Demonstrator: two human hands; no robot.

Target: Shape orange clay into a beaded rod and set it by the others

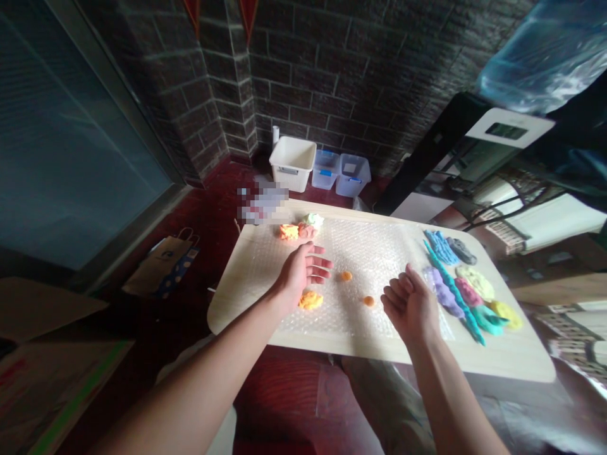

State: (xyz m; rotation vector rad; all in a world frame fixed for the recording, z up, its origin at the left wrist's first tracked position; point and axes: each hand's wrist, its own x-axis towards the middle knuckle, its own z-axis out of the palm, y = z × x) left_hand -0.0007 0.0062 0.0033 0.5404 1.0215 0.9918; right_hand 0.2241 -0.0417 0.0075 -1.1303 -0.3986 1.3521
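My left hand is over the left part of the bubble wrap, palm inward, its fingers stretched out and holding nothing. Just below it lies a yellow-orange lump of modelling clay. Two small orange clay pieces, one farther back and one nearer, rest on the wrap between my hands. My right hand is curled closed to the right of the nearer piece; whatever its fingers may hold is hidden. Beyond my left hand sit orange, pinkish-brown and pale green clay lumps.
On the right of the table are several clay lumps, among them blue, purple and yellow, plus a long teal strip. Behind the table stand a white bin and clear boxes. A paper bag is on the floor.
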